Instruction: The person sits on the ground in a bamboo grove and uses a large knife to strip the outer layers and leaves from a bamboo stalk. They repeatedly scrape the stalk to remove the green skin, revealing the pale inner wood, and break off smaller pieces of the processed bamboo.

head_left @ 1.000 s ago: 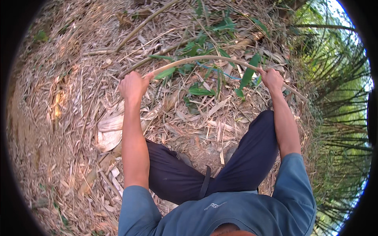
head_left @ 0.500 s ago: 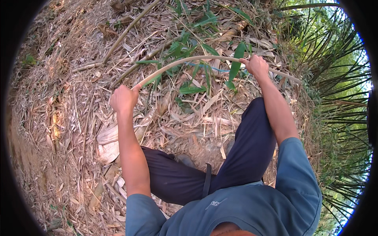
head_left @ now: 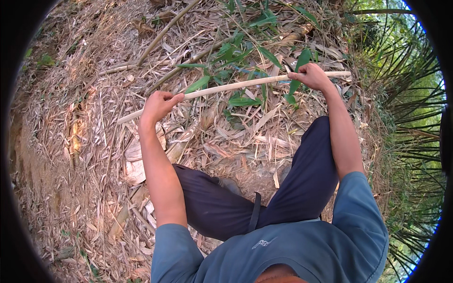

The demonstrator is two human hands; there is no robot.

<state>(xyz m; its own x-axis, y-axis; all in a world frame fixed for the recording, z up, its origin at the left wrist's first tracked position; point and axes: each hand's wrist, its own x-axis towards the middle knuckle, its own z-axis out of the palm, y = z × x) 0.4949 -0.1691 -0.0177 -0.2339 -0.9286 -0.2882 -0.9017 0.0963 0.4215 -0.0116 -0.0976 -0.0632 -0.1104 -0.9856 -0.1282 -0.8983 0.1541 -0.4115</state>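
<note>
A long, pale bamboo strip stretches across in front of me, bowed only slightly. Near its left end my left hand grips it, thumb lying along the strip, and a short length sticks out past that hand. My right hand is closed round it toward the other end, which juts out to the right. Both arms reach forward over my bent knees. Below the strip are green leaves and dry litter. A bit of blue shows behind it, too small to name.
Dry leaves and stalks cover the ground. Thin poles lie at the upper left and beyond the strip. A broad pale husk rests beside my left forearm. Dense green stems stand along the right side.
The strip was arched strongly upward between my hands; now it is almost straight. My left thumb has come to lie along it, and its left end now shows beyond that hand.
</note>
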